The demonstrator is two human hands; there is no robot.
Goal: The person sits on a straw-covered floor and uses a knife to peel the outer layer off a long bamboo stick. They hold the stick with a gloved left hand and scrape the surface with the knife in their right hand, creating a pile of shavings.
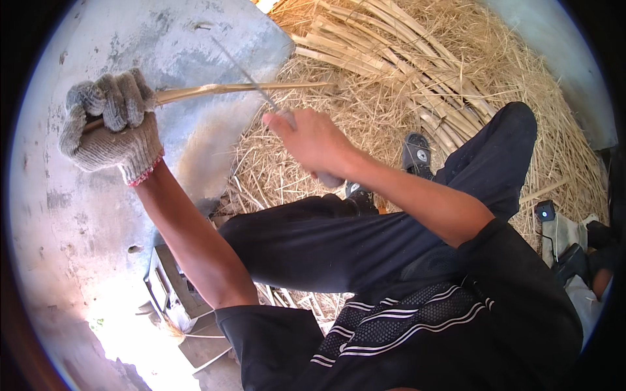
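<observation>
My left hand [114, 124], in a grey knitted glove with a red-edged cuff, is closed in a fist around a split bamboo strip [222, 88]. The strip sticks out to the right, roughly level, and its far end lies over the shavings. My bare right hand [313, 143] grips the handle of a knife [238, 64]. Its long thin blade points up and to the left and crosses the strip in the picture. Whether blade and strip touch, I cannot tell.
Bamboo strips [404, 55] lie bundled on a wide heap of pale shavings [554, 130]. A scuffed pale wall [72, 208] rises at left. Near my left elbow stands a grey boxy object [173, 277]. My black-trousered legs [326, 251] are bent. Part of another person [600, 283] seems visible at right.
</observation>
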